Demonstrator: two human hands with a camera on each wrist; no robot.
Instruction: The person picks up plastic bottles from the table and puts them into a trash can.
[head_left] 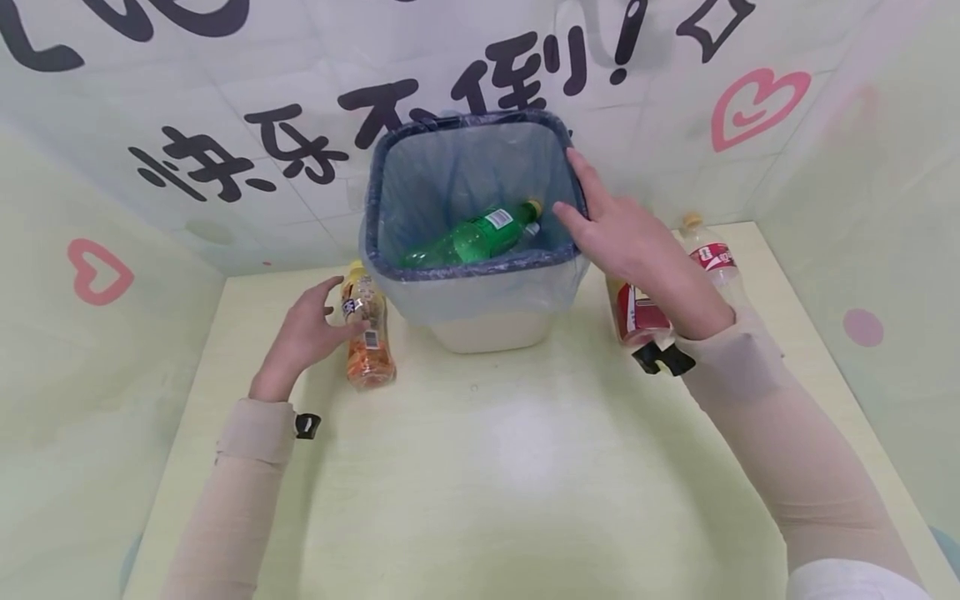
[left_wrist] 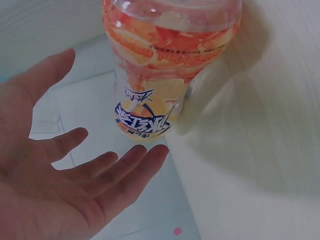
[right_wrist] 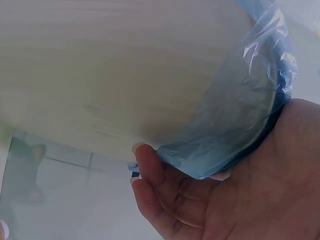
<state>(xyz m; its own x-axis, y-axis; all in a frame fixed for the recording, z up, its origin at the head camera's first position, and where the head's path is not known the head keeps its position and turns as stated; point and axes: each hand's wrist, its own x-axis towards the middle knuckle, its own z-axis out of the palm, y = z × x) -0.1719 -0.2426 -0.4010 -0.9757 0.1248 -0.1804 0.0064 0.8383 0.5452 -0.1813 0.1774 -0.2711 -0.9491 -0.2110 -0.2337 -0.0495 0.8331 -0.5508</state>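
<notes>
An iced tea bottle (head_left: pixel 369 360) with a yellow cap and an orange printed label stands at the left of the table. Around its upper part my left hand (head_left: pixel 303 329) is spread; in the left wrist view the fingers (left_wrist: pixel 132 172) stay apart from the bottle. A white bin (head_left: pixel 487 332) stands at the middle back, lined with a bluish plastic bag (head_left: pixel 465 296) folded over its rim. My right hand (head_left: pixel 626 242) grips the bin's right rim, its fingers (right_wrist: pixel 150 167) curled on the outside over the bag. Inside lies a tilted green bottle (head_left: pixel 480 237).
Behind my right forearm stand a clear bottle (head_left: pixel 712 257) with a red label and another red-labelled container (head_left: pixel 637 312), partly hidden. Walls (head_left: pixel 847 275) with hearts and lettering enclose the pale table (head_left: pixel 480 483) at the back and both sides.
</notes>
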